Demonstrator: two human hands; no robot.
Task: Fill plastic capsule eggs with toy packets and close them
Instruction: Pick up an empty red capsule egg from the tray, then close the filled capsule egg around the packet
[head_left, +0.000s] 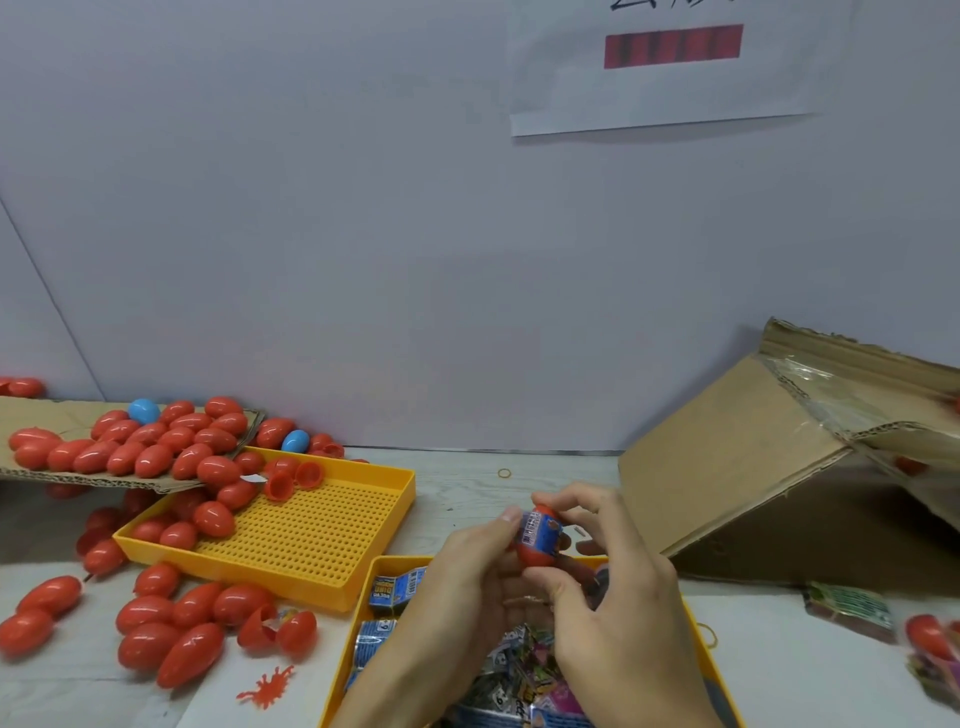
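While a red capsule egg (540, 545) is gripped between both hands just above the near yellow tray (719, 691), a blue toy packet (537, 532) is seen pushed partly into its open top. The left hand (467, 582) is curled round the egg from nine o'clock, thumb against the packet; the right hand (613, 587) is wrapped round it from three o'clock, fingertips on the upper rim. More packets (395, 590) are heaped in that tray. At ten o'clock a perforated yellow tray (311, 540) is partly filled with closed red eggs (213, 519) and two open halves (291, 480). Behind it, a cardboard sheet (62, 415) is loaded with red eggs and one blue egg (144, 410). At two o'clock a tilted cardboard box (753, 467) is set on the table (467, 483).
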